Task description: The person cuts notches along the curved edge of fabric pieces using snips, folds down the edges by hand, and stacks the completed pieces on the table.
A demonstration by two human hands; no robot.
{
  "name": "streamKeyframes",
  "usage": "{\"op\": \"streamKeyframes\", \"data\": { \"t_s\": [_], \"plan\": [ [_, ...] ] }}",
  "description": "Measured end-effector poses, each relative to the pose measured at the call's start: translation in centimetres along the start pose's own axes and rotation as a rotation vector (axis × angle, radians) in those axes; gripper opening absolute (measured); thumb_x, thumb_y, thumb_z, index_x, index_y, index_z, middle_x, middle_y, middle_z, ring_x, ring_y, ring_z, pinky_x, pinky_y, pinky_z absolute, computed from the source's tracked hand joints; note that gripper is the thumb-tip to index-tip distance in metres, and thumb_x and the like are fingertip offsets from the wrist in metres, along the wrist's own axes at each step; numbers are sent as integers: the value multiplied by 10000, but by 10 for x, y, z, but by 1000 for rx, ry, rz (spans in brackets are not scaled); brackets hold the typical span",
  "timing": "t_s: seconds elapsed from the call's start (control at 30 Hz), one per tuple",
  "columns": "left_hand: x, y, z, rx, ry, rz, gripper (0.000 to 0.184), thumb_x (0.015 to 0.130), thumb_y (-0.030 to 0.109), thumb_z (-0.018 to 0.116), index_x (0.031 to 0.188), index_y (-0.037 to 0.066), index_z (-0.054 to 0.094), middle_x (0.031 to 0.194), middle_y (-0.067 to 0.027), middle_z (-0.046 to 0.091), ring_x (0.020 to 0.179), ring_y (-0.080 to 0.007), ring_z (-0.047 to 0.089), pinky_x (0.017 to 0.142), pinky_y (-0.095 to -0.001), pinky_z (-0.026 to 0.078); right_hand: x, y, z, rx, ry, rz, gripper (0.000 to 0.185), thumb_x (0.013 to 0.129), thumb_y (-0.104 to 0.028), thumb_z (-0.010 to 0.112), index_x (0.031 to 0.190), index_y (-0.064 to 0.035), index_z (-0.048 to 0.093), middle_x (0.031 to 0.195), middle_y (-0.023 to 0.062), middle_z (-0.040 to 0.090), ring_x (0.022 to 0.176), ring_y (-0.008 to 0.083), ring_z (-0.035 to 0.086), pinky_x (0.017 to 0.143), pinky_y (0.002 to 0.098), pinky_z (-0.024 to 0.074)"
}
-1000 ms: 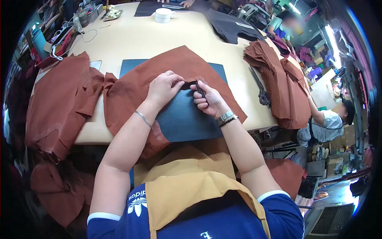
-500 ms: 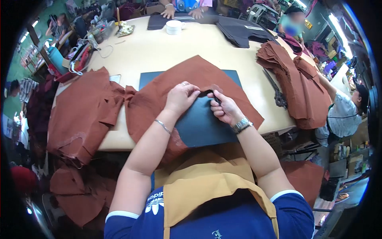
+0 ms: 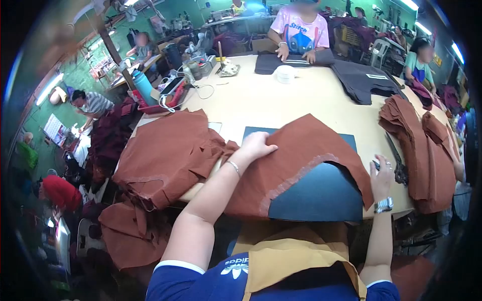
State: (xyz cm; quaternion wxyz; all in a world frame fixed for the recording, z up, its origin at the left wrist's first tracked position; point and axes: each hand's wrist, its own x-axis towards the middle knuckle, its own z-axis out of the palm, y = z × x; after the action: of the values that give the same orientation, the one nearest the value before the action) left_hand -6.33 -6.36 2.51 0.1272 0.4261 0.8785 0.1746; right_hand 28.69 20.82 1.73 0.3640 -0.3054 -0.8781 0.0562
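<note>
Reddish-brown cloth [image 3: 301, 145] with a pale, curved inner edge lies over a dark blue board [image 3: 321, 195] on the table. My left hand [image 3: 257, 145] rests at the cloth's left side, thumb apart from the fingers. To the right of the cloth, my right hand [image 3: 382, 178] is closed around a small black tool [image 3: 376, 164], mostly hidden by the fingers.
Folded brown cloth [image 3: 163, 155] lies left, and a brown stack [image 3: 419, 155] right beside dark shears [image 3: 397, 160]. Farther back are a white cup [image 3: 285, 74], dark fabric [image 3: 359, 80] and a red tray [image 3: 160, 104]. Across the table, a co-worker [image 3: 304, 32] touches dark fabric.
My hands have moved apart, the right one off the cloth with the black tool. The cloth's curved inner edge now lies spread over the board. The view has tilted up and shifted left.
</note>
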Motion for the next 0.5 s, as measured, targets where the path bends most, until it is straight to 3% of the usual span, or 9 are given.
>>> {"op": "streamKeyframes", "data": {
  "t_s": [0.03,0.1,0.2,0.23,0.3,0.37,0.43,0.47,0.5],
  "plan": [
    [-4,16,-3,-79,-9,14,580,846,417,663,1198,-31,559,1149,-249,636,1110,-388,595,932,-407,481,-3,-32,-7,180,-41,-22,218,898,-137,606,1079,-18,631,1092,181,621,1026,305,595,875,420,477],
    [8,26,19,-353,136,49,478,937,324,584,1236,-45,530,1166,-232,638,1118,-345,605,962,-395,461,-19,-77,-1,543,-360,73,342,886,-114,641,1204,-16,566,1167,146,594,1061,268,583,908,382,471],
    [43,39,31,-868,346,199,423,996,271,508,1275,-47,496,1218,-192,612,1135,-274,580,987,-379,437,-49,-161,14,1163,-430,386,531,876,-152,701,1337,-22,471,1330,132,513,1163,231,532,954,332,461],
    [34,57,5,-910,387,44,429,1009,276,487,1292,-46,482,1266,-158,570,1157,-229,533,997,-365,425,-55,-177,20,1367,-437,535,577,871,-168,721,1359,-18,453,1373,140,484,1197,224,511,955,316,465],
    [36,62,-28,-1034,461,-135,446,1007,272,489,1323,-40,451,1298,-169,547,1181,-234,521,997,-370,427,-49,-192,22,1447,-672,510,543,883,-155,710,1347,-11,467,1343,137,518,1185,190,526,936,292,476],
    [37,37,-48,-976,569,-123,487,994,339,497,1236,-84,481,1187,-263,600,1116,-328,583,957,-404,451,-42,-194,23,1498,-949,463,501,897,-134,693,1333,-4,483,1282,115,565,1135,152,553,913,269,485],
    [28,-16,-66,-401,592,-177,521,974,358,524,1261,-71,458,1166,-311,593,1111,-373,595,944,-433,467,-39,-189,25,1517,-1259,391,451,913,-106,670,1316,2,501,1190,75,627,1047,110,593,884,247,491],
    [9,-25,-84,-176,506,-311,562,961,378,536,1289,-65,422,1152,-325,593,1115,-394,591,946,-441,469,-37,-187,16,1425,-1295,394,325,933,-80,634,1239,6,567,1043,16,677,915,60,609,833,231,498],
    [-12,-31,-99,50,409,-440,608,949,398,547,1318,-58,387,1139,-338,593,1119,-415,588,947,-450,471,-36,-180,15,1361,-1307,338,296,933,-87,636,1210,4,584,1031,8,676,897,53,601,812,225,496]
  ]
}}
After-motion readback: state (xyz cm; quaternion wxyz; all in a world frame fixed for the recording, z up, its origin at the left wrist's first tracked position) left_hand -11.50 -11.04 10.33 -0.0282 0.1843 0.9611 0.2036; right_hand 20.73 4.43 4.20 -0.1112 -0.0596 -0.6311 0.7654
